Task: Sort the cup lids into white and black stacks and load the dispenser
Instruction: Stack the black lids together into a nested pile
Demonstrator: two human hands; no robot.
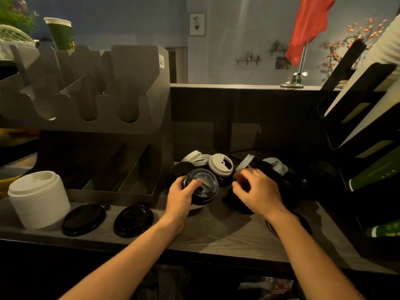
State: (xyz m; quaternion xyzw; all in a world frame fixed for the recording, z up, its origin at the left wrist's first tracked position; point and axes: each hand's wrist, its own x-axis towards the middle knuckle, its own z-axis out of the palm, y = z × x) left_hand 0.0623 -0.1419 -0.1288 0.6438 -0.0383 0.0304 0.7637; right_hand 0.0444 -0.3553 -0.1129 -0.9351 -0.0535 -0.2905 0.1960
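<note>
Wooden counter [216, 234] fronting a grey dispenser [134, 87]. One tall white lid stack [39, 199] stands far left, with two loose black lids [84, 219] flat beside it. The left hand [180, 194] grips a black lid stack [201, 187] at the mixed lid pile [220, 164], right of the dispenser. The right hand [257, 189] curls over shadowed lids, blurred; its hold cannot be told, nor can the dark lids be counted. Cup racks [368, 131] crowd the right.
</note>
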